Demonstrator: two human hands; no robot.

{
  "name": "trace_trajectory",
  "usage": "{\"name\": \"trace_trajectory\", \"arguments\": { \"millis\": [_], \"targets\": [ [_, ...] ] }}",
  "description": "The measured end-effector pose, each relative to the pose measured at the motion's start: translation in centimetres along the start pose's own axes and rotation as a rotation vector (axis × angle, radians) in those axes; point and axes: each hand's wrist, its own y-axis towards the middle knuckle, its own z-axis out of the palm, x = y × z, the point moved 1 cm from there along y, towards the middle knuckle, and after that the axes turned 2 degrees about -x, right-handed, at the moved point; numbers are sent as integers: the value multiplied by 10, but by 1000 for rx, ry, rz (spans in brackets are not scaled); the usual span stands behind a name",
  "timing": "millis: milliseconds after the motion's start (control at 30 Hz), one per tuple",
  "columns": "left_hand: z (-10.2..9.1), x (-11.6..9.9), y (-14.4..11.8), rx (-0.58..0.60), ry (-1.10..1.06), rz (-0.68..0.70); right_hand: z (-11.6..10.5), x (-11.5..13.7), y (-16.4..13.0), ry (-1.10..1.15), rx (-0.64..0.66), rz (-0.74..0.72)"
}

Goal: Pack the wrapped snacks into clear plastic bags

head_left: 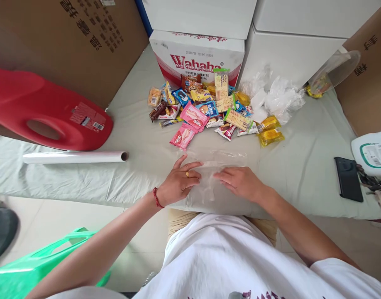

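A thin clear plastic bag or sheet (220, 160) lies crumpled on the cloth-covered table in front of me. My left hand (181, 178), with a ring and a red bracelet, rests on its left part, thumb and index finger apart and the other fingers slightly bent. Opposite it, my right hand (238, 180) lies palm down on the plastic with its fingers stretched inward. Just beyond the sheet spreads a pile of wrapped snacks, with pink wafer packets (194, 117) nearest, cracker packs (238, 119) and yellow-wrapped pieces (269, 131) to the right.
Behind the snacks stands a Wahaha water box (198, 56). Crumpled clear bags (282, 97) lie to its right. On the left are a large red jug (53, 112) and a white film roll (75, 157). A black phone (348, 178) and white bottle (374, 153) sit far right.
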Motion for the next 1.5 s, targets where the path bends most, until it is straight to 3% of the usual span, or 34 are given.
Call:
{"name": "trace_trajectory", "arguments": {
  "millis": [133, 233, 300, 433, 533, 633, 700, 733, 800, 900, 967, 1033, 1067, 1133, 1200, 1233, 1300, 1367, 1433, 1500],
  "targets": [
    [-11, 16, -17, 23, -34, 33, -2, -30, -26, 27, -146, -43],
    [-15, 26, -31, 59, -82, 13, -11, -49, -58, 52, -238, 6],
    [-16, 29, -38, 122, -100, 1, -12, -53, -77, 48, -205, 34],
    [-30, 35, -47, 236, -113, 24, -17, -49, -99, -42, 49, 44],
    [-51, 37, -45, 152, -149, -49, -40, -40, -98, -57, 64, 70],
    [-65, 27, -30, -22, -142, -192, -56, -27, -74, -16, -146, 113],
    [-62, 13, -16, -91, -159, -265, -44, -14, -49, 9, -199, 79],
    [-56, 5, -8, -115, -175, -299, -30, -6, -37, 11, -164, 36],
    [-38, -10, 6, -175, -168, -380, 11, 12, -18, -6, -60, -80],
    [0, -18, 15, -226, -28, -425, 71, 35, -10, -26, 211, -206],
    [25, -13, 13, -195, 131, -388, 87, 39, -13, 2, 318, -256],
    [43, -4, 9, -155, 260, -348, 74, 26, -11, 77, 295, -246],
    [48, 0, 8, -143, 305, -335, 58, 14, -7, 94, 218, -196],
    [53, 6, 9, -127, 368, -318, 14, -19, 9, 20, -53, 5],
    [51, 9, 15, -102, 411, -322, -30, -57, 33, -216, -326, 243],
    [49, 10, 20, -83, 426, -325, -46, -75, 47, -327, -383, 325],
    [45, 13, 30, -44, 447, -325, -66, -104, 74, -508, -338, 380],
    [42, 17, 37, -28, 459, -312, -70, -122, 94, -616, -217, 370],
    [41, 22, 40, -33, 459, -286, -69, -131, 103, -652, -149, 370],
    [41, 25, 38, -45, 449, -263, -72, -134, 103, -631, -162, 398]
  ]
}}
